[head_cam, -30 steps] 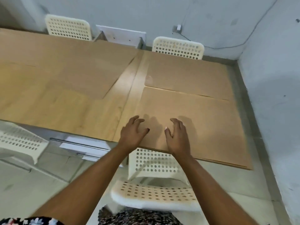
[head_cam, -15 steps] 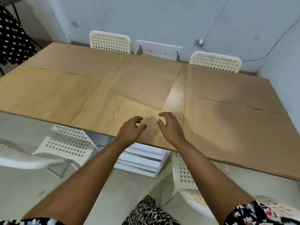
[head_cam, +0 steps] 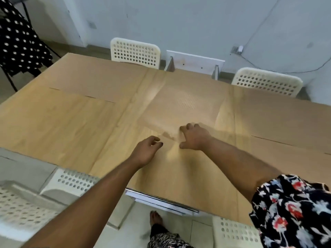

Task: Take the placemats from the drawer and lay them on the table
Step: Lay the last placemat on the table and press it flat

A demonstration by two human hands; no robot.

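Several tan placemats lie on the wooden table (head_cam: 179,176). One pair (head_cam: 59,119) covers the left side and another pair (head_cam: 279,119) the right. A middle placemat (head_cam: 182,104) lies askew, and its near corner looks blurred and slightly raised. My right hand (head_cam: 195,136) grips that corner between thumb and fingers. My left hand (head_cam: 146,149) hovers just left of it with loosely curled fingers, holding nothing. The white drawer (head_cam: 161,201) with its chrome handle shows under the table's near edge.
White perforated chairs stand at the far side (head_cam: 135,51) (head_cam: 266,81), at the near left (head_cam: 26,203) and at the near right (head_cam: 234,231). A white board (head_cam: 195,61) sits between the far chairs. A black polka-dot garment (head_cam: 16,38) hangs at the far left. My foot (head_cam: 155,219) is on the floor.
My view and both hands have shifted left from the right-hand mat to the middle of the table. My right hand has reached the middle placemat's near corner and taken hold of it.
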